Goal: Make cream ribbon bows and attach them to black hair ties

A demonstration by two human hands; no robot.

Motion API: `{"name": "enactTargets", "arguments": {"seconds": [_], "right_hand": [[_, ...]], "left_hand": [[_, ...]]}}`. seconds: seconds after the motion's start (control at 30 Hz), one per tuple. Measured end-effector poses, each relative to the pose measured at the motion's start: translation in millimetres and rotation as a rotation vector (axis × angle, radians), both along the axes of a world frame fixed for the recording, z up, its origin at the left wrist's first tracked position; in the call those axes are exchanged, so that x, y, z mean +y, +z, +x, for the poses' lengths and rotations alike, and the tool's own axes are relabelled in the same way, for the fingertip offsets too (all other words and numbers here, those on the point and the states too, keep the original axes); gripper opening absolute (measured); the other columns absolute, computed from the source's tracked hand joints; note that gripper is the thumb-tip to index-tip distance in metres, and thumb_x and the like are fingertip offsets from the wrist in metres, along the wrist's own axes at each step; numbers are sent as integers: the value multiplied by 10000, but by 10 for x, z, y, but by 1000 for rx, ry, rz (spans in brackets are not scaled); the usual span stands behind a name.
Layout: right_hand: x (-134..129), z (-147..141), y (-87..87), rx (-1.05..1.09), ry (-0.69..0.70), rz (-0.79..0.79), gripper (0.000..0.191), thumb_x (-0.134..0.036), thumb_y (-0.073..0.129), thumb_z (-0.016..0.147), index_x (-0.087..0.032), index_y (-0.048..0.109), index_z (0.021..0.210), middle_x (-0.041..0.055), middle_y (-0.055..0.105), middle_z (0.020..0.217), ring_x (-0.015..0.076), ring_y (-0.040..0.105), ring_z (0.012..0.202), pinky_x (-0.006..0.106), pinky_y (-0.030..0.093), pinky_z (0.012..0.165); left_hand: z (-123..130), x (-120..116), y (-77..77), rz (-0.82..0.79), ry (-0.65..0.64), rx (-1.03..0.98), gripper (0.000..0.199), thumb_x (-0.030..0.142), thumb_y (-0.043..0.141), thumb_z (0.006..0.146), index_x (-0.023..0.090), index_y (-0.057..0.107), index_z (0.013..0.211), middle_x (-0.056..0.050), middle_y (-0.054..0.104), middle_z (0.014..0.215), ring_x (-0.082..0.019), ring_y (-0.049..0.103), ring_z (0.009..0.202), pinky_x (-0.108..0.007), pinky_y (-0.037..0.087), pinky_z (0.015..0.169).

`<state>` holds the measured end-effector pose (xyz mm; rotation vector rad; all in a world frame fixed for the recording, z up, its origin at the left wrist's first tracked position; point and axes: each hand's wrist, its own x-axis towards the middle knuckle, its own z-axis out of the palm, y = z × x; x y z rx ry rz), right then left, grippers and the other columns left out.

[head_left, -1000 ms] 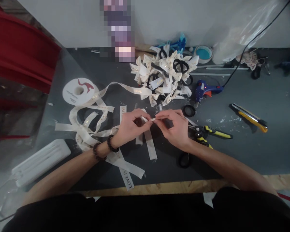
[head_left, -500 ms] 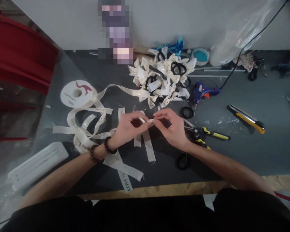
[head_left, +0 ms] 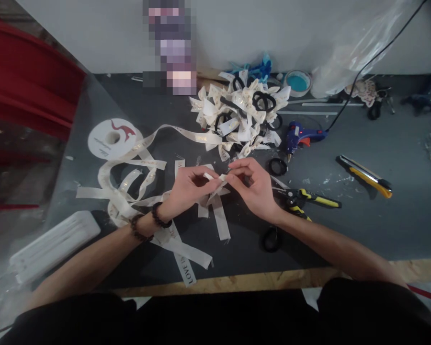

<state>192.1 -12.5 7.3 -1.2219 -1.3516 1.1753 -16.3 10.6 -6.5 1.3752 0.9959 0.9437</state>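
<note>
My left hand and my right hand meet near the middle of the dark table, fingertips close together. Both pinch a small folded piece of cream ribbon between thumb and fingers. Below it, cut ribbon strips lie on the table. Beyond my hands is a pile of cream ribbon bows with black hair ties among them. A ribbon spool and loose printed ribbon lie to the left. One black hair tie is just right of my right hand.
A blue glue gun, yellow-and-black pliers and a yellow cutter lie on the right. A white power strip is at the left edge. Behind stands a roll of blue tape. A red chair is at far left.
The ribbon between my fingertips has changed shape, and a folded end now shows above my left thumb. My right fingers have curled slightly closer. The view has shifted a little.
</note>
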Motion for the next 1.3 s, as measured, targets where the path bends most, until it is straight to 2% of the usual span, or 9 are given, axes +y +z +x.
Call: {"name": "enactTargets", "arguments": {"seconds": [0.1,0.27,0.4,0.47,0.6,0.8,0.97,1.17,1.3], "right_hand": [[-9,-3,5,12,31,0,256,-361,792,946,-236,682,1140,8,801,915,163,728,801,321,534,730],[-11,1,16,-10,20,13,324,-339,865,875,-242,687,1129,8,803,952,160,706,807,321,520,733],[22,4,-4,1,6,-67,301,-366,852,878,-234,693,1096,0,787,857,145,656,692,313,495,658],[43,5,-21,71,27,-123,350,-414,871,849,-226,690,1083,0,779,833,137,634,654,302,485,620],[65,-2,-44,279,41,-242,491,-492,942,750,-217,671,1054,-7,781,815,126,656,662,279,521,633],[67,-27,-20,541,66,-380,537,-404,1002,678,-226,629,1022,-46,784,774,121,711,664,265,596,692],[83,-23,-17,658,210,-495,614,-360,1019,669,-212,621,1111,-47,797,744,130,745,635,264,615,703],[95,-22,-32,604,284,-428,567,-371,984,736,-213,606,1128,-28,812,788,114,744,645,238,603,694],[79,-11,-64,522,287,-395,570,-416,962,763,-229,585,1147,-29,792,813,116,734,656,242,589,684]], "left_hand": [[-5,-2,9,11,10,-1,183,355,866,871,177,825,873,-31,723,738,-85,534,545,-209,389,484],[10,4,35,93,-1,-42,109,302,848,893,196,832,910,-52,759,850,-142,658,749,-252,503,658],[9,5,47,51,-8,-3,132,320,821,925,189,825,915,-42,736,815,-114,604,654,-238,451,571],[4,3,63,-3,-31,2,155,336,810,938,183,822,922,-36,727,801,-92,556,593,-228,410,518],[-4,2,90,-21,-57,-31,160,342,821,931,183,827,910,-33,740,815,-78,540,582,-216,409,517],[-25,11,29,-109,-68,-109,180,364,890,860,196,842,902,-47,750,815,-133,634,684,-241,493,599],[-33,14,6,-218,-190,-213,235,416,884,861,190,831,892,-67,757,795,-171,693,724,-277,546,659],[-37,13,24,-290,-184,-222,228,400,905,837,188,826,863,-58,754,798,-164,697,707,-275,538,647],[-27,25,47,-300,-241,-212,248,416,894,848,182,812,825,-60,740,764,-172,687,694,-291,535,644]]}}
